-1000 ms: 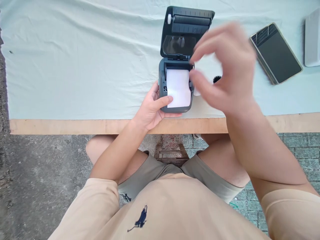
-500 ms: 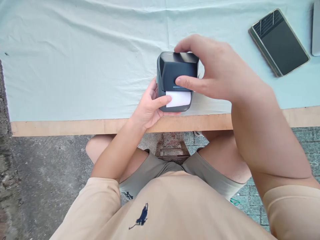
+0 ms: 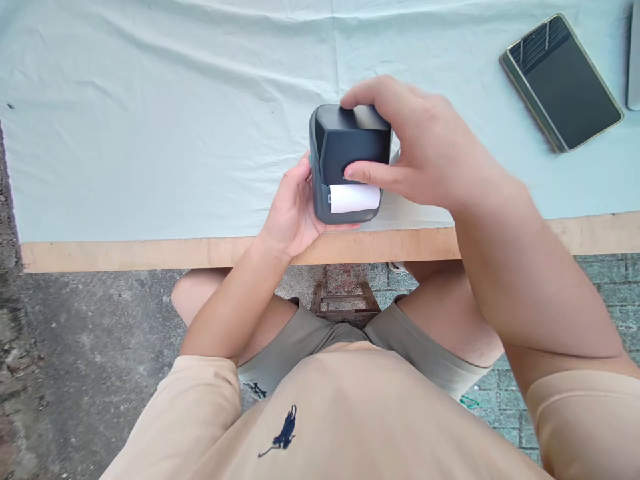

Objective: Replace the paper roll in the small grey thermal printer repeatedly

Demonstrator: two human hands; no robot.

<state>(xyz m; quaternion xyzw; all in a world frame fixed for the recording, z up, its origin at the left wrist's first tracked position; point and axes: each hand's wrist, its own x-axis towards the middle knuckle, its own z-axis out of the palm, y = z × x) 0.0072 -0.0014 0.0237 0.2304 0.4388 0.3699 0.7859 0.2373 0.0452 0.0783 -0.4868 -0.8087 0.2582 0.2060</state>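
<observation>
A dark grey label printer [image 3: 345, 150] is held just above the table's near edge. White label paper [image 3: 355, 199] sticks out from under its lid at the front. My left hand [image 3: 295, 213] cradles the printer from the left and below, its thumb along the side and other fingers mostly hidden underneath. My right hand [image 3: 415, 143] grips the lid from the right, thumb on the front face and index finger over the far top edge. The rest of the right hand's fingers are out of sight.
A phone-like device with a dark screen [image 3: 565, 83] lies at the right on the pale cloth [image 3: 175, 133]. Part of a grey object [image 3: 634, 73] shows at the right edge. The table's wooden edge [image 3: 150, 253] runs in front of my knees.
My left thumb has moved off the paper to the printer's left side. The printer and my right hand have shifted slightly left. The right hand's grip looks much the same.
</observation>
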